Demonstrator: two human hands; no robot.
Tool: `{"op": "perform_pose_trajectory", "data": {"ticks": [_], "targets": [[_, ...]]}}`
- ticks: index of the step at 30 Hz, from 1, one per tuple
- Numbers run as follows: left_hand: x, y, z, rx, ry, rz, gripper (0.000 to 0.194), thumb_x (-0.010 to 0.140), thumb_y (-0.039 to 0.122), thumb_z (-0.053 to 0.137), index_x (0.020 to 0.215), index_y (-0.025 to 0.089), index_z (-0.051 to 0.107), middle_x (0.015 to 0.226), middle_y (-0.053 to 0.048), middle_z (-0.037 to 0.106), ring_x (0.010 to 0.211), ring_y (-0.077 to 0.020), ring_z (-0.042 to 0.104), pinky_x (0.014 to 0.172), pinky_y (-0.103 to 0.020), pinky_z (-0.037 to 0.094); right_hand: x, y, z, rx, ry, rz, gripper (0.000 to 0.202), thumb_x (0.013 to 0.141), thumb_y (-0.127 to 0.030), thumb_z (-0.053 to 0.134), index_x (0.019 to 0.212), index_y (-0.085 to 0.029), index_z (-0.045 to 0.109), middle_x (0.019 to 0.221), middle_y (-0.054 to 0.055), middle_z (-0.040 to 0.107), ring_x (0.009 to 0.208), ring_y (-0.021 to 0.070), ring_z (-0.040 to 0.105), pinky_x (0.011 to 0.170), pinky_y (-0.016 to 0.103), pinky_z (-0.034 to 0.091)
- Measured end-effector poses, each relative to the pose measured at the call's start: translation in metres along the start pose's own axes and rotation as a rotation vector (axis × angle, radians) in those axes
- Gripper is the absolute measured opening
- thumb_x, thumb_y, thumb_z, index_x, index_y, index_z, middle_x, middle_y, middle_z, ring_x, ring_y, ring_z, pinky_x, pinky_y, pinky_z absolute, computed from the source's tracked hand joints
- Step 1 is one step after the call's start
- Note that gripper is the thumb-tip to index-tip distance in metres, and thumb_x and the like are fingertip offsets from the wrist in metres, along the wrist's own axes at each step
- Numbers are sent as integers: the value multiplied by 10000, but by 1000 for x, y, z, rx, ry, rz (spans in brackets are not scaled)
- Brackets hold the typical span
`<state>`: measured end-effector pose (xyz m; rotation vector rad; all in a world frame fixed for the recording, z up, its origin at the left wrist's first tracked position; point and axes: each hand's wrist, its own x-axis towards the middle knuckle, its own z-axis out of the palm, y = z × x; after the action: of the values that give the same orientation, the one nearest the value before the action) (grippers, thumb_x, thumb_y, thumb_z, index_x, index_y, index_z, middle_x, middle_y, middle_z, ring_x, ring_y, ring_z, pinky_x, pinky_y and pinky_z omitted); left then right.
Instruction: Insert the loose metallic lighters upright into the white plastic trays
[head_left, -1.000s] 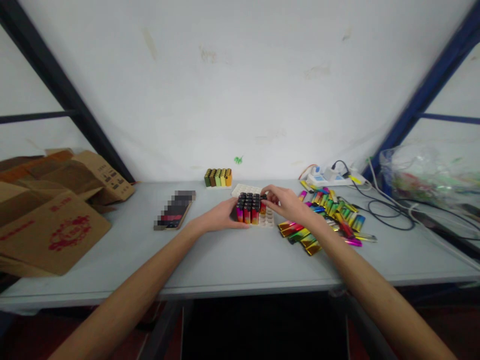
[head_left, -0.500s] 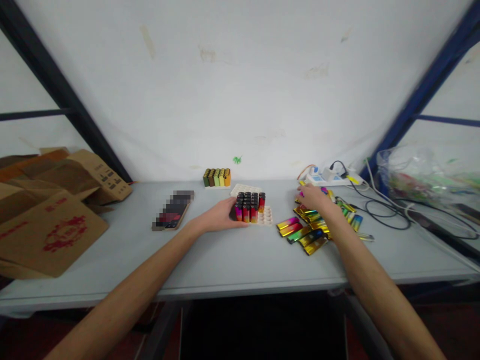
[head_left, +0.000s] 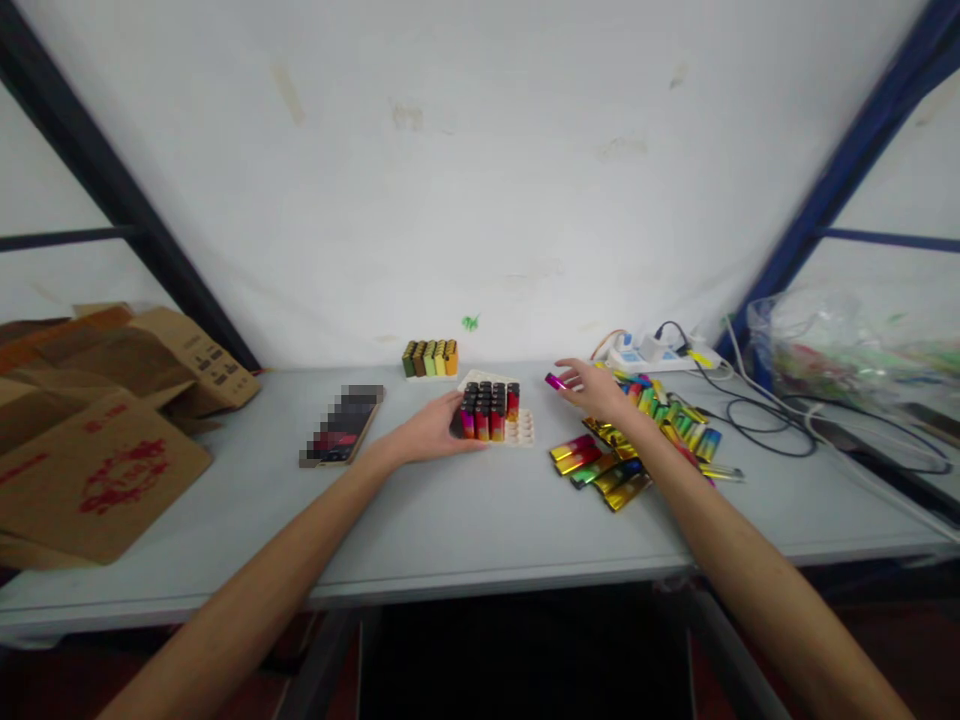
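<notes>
Upright red and purple lighters with black tops (head_left: 490, 412) stand close together in a white tray with round holes (head_left: 520, 428). My left hand (head_left: 433, 430) is wrapped around the left side of this group, thumb along the front. My right hand (head_left: 589, 388), raised between the tray and a loose pile, pinches one purple lighter (head_left: 556, 382) in its fingertips. Under and beside my right forearm lies the pile of shiny gold, green, red and blue lighters (head_left: 622, 478). A second white tray (head_left: 484, 378) shows partly behind the standing group.
Yellow and green lighters (head_left: 430, 358) stand in a block by the wall. A phone (head_left: 343, 428) lies left of my left hand. Cardboard boxes (head_left: 112, 470) fill the left end. A power strip (head_left: 649, 357), looping cables and a clear plastic bag (head_left: 817, 335) are at the right.
My right hand has moved left from the pile, and a purple lighter now shows in its fingers. My left hand stays at the standing lighters. The view has shifted slightly.
</notes>
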<state>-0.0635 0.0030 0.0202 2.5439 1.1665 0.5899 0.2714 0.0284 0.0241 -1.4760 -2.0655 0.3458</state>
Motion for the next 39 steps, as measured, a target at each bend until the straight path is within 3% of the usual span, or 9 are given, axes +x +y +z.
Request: {"op": "perform_pose_trajectory", "data": {"ticks": [5, 9, 14, 19, 23, 27, 31, 35, 39], "targets": [[1, -4, -4, -14, -15, -15, 851, 732, 640, 786, 1390, 149, 562, 1411, -162, 625, 1300, -368, 595, 1151, -487, 448, -5, -15, -6, 274, -95, -123, 298, 944, -333, 615, 1196, -179, 654, 1053, 110, 761, 819, 189, 720, 739, 316, 581], [0, -8, -5, -17, -12, -24, 841, 743, 637, 780, 1377, 128, 568, 1413, -163, 623, 1310, -352, 586, 1166, -460, 433, -11, -27, -6, 381, -206, -101, 424, 988, -474, 532, 1273, -170, 606, 833, 49, 702, 598, 130, 603, 536, 251, 502], [0, -12, -5, -38, 1, -11, 829, 744, 639, 779, 1378, 146, 574, 1414, -148, 627, 1301, -358, 588, 1167, -480, 428, -12, -36, -3, 541, -179, -112, 514, 960, -439, 589, 1396, -178, 508, 836, 22, 679, 680, 141, 641, 665, 297, 568], [-1, -13, -4, -43, 13, -22, 841, 740, 637, 781, 1392, 154, 559, 1415, -154, 623, 1302, -366, 587, 1161, -492, 434, -13, -44, 4, 711, -207, -65, 354, 913, -455, 656, 1118, -174, 590, 769, 8, 660, 701, 156, 660, 705, 329, 575], [-1, -11, -4, -39, 3, -25, 836, 744, 631, 778, 1386, 143, 558, 1413, -162, 622, 1302, -368, 588, 1160, -486, 437, -11, -55, 15, 915, -176, 48, 388, 866, -548, 683, 979, -226, 501, 713, -59, 600, 511, 73, 433, 497, 213, 365], [-1, -9, -4, -45, 2, -34, 811, 736, 618, 787, 1357, 140, 580, 1392, -160, 636, 1292, -375, 593, 1154, -491, 441, -10, -66, 23, 1116, -254, 183, 523, 893, -740, 467, 871, -220, 504, 538, -107, 340, 448, 77, 230, 448, 208, 181], [-2, -8, -5, -65, 16, -22, 800, 744, 601, 788, 1366, 146, 574, 1400, -151, 633, 1296, -369, 589, 1159, -494, 434, -14, -76, 24, 1114, -233, 263, 487, 926, -618, 413, 637, -229, 370, 531, -95, 212, 446, 73, 142, 439, 228, 107], [-2, -7, -5, -62, 10, -25, 807, 745, 607, 785, 1365, 137, 572, 1399, -152, 634, 1301, -371, 587, 1155, -483, 444, -19, -82, 23, 1062, -150, 304, 385, 922, -457, 341, 605, -244, 294, 513, -73, 213, 435, 87, 124, 422, 244, 97], [-2, -8, -6, -69, 10, -29, 798, 738, 603, 792, 1352, 138, 583, 1389, -154, 641, 1287, -376, 595, 1142, -486, 457, -19, -83, 21, 1027, -104, 281, 372, 917, -438, 339, 604, -241, 301, 507, -66, 232, 433, 90, 145, 416, 242, 119]]}}
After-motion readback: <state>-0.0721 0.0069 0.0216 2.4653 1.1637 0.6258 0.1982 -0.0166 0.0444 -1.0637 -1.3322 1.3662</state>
